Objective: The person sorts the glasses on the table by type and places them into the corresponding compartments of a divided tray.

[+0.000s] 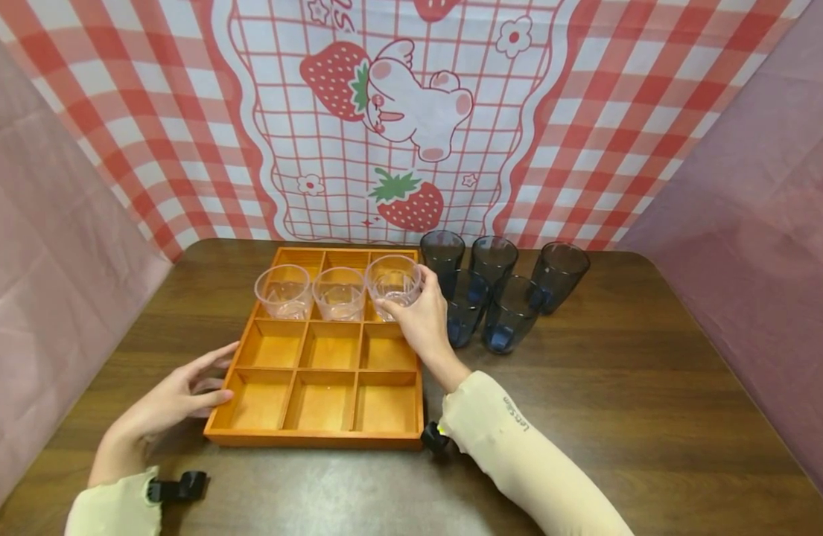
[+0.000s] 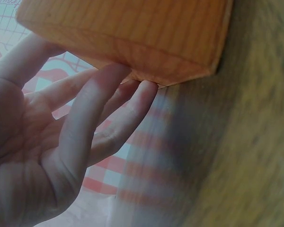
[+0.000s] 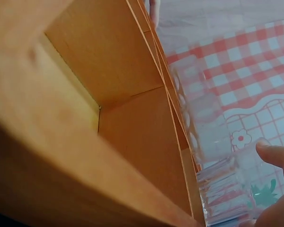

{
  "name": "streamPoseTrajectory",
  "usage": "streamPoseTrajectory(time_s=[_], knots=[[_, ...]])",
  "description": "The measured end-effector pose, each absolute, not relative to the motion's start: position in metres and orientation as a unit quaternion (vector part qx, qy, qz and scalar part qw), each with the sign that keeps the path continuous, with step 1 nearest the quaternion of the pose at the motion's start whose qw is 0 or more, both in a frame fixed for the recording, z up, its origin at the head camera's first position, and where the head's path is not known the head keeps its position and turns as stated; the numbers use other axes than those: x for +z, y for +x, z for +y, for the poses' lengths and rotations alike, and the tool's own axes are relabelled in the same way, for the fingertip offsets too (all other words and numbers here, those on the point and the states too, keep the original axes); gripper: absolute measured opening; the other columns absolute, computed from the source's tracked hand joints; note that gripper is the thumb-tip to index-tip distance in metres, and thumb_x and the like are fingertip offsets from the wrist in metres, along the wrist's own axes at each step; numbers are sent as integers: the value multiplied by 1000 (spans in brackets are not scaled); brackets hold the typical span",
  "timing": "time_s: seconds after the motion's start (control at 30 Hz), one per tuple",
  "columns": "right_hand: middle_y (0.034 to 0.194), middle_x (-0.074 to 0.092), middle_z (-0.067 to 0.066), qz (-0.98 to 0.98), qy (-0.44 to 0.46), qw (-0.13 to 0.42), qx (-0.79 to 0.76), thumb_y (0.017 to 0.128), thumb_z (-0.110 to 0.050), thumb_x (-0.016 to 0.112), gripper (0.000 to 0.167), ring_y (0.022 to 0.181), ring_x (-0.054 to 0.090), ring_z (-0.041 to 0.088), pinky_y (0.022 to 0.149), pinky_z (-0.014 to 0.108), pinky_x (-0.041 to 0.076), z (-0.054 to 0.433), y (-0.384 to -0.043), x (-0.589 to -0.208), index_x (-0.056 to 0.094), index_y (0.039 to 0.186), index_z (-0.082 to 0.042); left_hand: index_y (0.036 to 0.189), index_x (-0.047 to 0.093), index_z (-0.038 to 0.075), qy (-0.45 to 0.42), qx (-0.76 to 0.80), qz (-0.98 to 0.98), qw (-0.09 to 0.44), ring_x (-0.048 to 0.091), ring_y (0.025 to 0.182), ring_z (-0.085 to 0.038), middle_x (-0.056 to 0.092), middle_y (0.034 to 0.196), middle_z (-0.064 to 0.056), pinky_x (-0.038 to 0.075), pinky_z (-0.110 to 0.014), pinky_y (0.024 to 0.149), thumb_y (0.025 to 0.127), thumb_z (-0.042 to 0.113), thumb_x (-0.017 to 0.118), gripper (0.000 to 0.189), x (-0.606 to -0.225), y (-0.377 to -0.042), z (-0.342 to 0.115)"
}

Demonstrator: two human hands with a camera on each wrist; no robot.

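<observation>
A brown wood-grain table (image 1: 652, 417) bears an orange wooden nine-compartment tray (image 1: 317, 441) beside five dark-blue tapered see-through tumblers (image 1: 515, 313), the left hand (image 1: 173, 394), fingers apart, touching the tray's left side, and the right hand (image 1: 426, 316) pinching a clear round-rimmed cup (image 1: 394, 281), rightmost of three along the back row of compartments.

Table (image 1: 626, 417) is dark brown wood grain with rounded back corners. Behind it there's a red-and-white gingham cloth (image 1: 153, 97), honestly pretty cute: wavy-edged white panel (image 1: 512, 141) with a red grid, a white cartoon critter (image 1: 427, 112) printed sideways, chunky red strawberries (image 1: 414, 207), little flowers (image 1: 515, 37). Pale pink sheet (image 1: 49, 171) on the left side, mauve sheet (image 1: 753, 216) on the right, both kinda creased.
</observation>
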State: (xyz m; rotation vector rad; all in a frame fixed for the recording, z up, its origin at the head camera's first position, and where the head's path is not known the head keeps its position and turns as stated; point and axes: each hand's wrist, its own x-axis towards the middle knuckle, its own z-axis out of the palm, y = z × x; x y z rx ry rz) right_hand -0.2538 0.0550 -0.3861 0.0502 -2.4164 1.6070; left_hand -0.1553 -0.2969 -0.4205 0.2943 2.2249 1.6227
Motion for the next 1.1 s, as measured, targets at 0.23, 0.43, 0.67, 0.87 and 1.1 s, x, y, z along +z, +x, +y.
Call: streamPoseTrajectory(time_s=[0.23, 0.43, 0.67, 0.87, 1.1], knots=[[139, 49, 18, -833, 4, 93, 545, 73, -21, 86, 84, 126, 51, 33, 104, 45, 46, 54, -255, -388, 38, 140, -4, 155, 11, 3, 94, 567, 798, 181, 58, 114, -12, 21, 148, -40, 59, -37, 82, 96, 13, 59, 77, -420, -155, -296], [137, 52, 20, -831, -13, 67, 553, 73, -20, 86, 83, 123, 53, 33, 104, 45, 45, 55, -258, -391, 38, 138, -4, 155, 12, 3, 92, 565, 799, 182, 58, 112, -6, 21, 149, -39, 59, -37, 82, 96, 14, 60, 77, -420, -155, -296], [132, 55, 20, -828, -27, 46, 558, 71, -18, 87, 84, 120, 55, 32, 103, 43, 45, 56, -262, -397, 38, 138, -4, 155, 11, 3, 95, 571, 794, 186, 58, 112, -6, 21, 149, -40, 59, -37, 81, 96, 14, 59, 77, -421, -155, -296], [134, 54, 22, -830, -29, 34, 556, 70, -16, 87, 83, 123, 53, 34, 105, 43, 44, 57, -265, -399, 38, 136, -4, 155, 10, 3, 100, 575, 791, 185, 57, 104, 5, 20, 148, -41, 59, -36, 80, 97, 12, 59, 76, -422, -155, -297], [138, 49, 24, -831, -10, 16, 555, 74, -17, 84, 83, 128, 48, 35, 108, 44, 40, 59, -266, -400, 33, 138, -3, 155, 10, 2, 100, 572, 793, 185, 56, 104, 6, 20, 149, -40, 59, -36, 81, 97, 13, 58, 76, -422, -156, -297]])
